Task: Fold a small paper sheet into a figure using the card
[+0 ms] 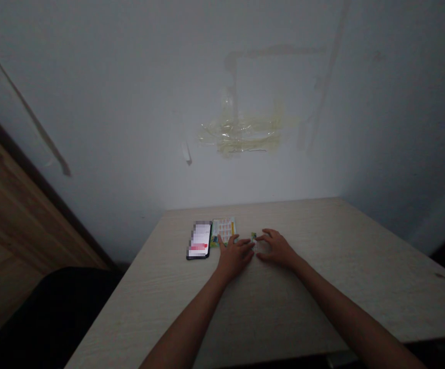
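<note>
Both of my hands rest on a pale wooden table [322, 287] near its far edge. My left hand [233, 255] lies with fingers spread, its tips touching a small colourful printed sheet [224, 230]. My right hand [277, 247] sits just to the right, fingers curled toward a tiny green and white object [253, 238] that lies between the two hands. Whether the fingers pinch that object is too small and dim to tell.
A phone [199, 240] with a lit screen lies left of the printed sheet. A white wall [130, 102] with tape remains [245, 134] stands right behind the table. Wooden panelling [11, 205] runs at the left, and a dark seat [49, 312] sits beside the table's left edge.
</note>
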### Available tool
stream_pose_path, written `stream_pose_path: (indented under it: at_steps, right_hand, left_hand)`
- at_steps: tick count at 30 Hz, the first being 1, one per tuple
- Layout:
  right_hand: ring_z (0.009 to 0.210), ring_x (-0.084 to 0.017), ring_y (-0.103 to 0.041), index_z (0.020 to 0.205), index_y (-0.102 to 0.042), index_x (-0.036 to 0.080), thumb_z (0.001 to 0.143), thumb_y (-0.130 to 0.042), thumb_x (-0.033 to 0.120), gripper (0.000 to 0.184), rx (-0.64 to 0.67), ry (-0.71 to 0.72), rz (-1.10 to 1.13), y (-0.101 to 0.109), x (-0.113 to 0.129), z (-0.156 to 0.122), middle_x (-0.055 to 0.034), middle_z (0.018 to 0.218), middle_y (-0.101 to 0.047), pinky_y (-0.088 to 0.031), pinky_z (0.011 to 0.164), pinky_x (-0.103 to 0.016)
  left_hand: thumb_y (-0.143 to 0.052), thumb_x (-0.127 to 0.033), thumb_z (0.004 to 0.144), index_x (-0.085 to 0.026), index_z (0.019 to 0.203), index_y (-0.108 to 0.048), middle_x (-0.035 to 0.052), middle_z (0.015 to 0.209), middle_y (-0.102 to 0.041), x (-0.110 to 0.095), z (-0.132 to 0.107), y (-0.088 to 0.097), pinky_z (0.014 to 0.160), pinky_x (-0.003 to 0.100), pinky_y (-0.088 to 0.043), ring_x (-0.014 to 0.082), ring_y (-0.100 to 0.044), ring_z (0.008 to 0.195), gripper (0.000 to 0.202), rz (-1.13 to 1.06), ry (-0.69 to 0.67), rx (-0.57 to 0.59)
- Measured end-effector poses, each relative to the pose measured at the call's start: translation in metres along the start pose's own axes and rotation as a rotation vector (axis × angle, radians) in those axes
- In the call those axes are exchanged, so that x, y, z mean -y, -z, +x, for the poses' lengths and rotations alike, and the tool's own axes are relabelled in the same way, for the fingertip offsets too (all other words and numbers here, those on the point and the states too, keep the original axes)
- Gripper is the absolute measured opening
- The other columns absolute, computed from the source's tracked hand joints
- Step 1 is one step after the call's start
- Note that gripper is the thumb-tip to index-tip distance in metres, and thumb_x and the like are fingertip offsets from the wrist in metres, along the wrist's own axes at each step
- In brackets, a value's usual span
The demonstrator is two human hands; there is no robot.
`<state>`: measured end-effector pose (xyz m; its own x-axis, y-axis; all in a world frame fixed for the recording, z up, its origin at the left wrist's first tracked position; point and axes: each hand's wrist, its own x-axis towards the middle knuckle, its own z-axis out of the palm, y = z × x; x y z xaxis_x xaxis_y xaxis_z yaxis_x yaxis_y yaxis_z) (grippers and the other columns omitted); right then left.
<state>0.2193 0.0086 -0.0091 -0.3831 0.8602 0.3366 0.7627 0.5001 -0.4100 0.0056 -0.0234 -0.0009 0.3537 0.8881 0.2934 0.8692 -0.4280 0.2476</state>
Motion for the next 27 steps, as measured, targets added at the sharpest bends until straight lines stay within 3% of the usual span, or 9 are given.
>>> stream_pose_path:
  at_steps: [3, 10, 17, 27]
  right_hand:
    - [0.124, -0.027, -0.049, 0.116, -0.068, 0.029, 0.072, -0.074, 0.045, 0.047, -0.013, 0.026, 0.027, 0.0, -0.003, -0.001, -0.0103, 0.132, -0.055, -0.038, 0.104, -0.045]
    - [0.115, -0.024, -0.054, 0.086, -0.078, 0.03, 0.078, -0.072, 0.03, 0.01, -0.079, 0.081, 0.109, -0.005, -0.014, 0.002, -0.0069, 0.12, -0.061, -0.041, 0.102, -0.041]
    - [0.115, -0.024, -0.054, 0.083, -0.078, 0.032, 0.079, -0.072, 0.031, 0.008, -0.084, 0.1, 0.099, -0.006, -0.015, 0.003, -0.0061, 0.119, -0.062, -0.041, 0.102, -0.043]
    - [0.115, -0.025, -0.053, 0.089, -0.078, 0.03, 0.083, -0.068, 0.032, 0.013, -0.142, -0.006, 0.05, -0.015, -0.017, 0.008, -0.0088, 0.119, -0.06, -0.043, 0.102, -0.041]
  left_hand:
    - [-0.05, -0.045, 0.093, -0.047, 0.126, -0.057, -0.0042, 0.134, -0.061, 0.0, 0.0, 0.0, 0.104, 0.08, 0.006, 0.032, -0.036, 0.136, 0.034, 0.005, 0.005, 0.011]
    - [-0.05, -0.046, 0.093, -0.047, 0.124, -0.058, -0.0053, 0.132, -0.063, 0.002, 0.001, -0.002, 0.102, 0.08, 0.008, 0.0319, -0.037, 0.135, 0.032, -0.04, -0.011, -0.013]
    - [-0.049, -0.048, 0.093, -0.047, 0.125, -0.057, -0.0048, 0.134, -0.061, 0.0, 0.001, 0.0, 0.104, 0.08, 0.006, 0.0315, -0.036, 0.136, 0.033, -0.011, 0.003, 0.018]
    - [-0.049, -0.047, 0.093, -0.047, 0.125, -0.057, -0.0053, 0.133, -0.062, 0.003, 0.001, -0.004, 0.102, 0.081, 0.009, 0.0319, -0.036, 0.137, 0.033, -0.044, -0.021, -0.006]
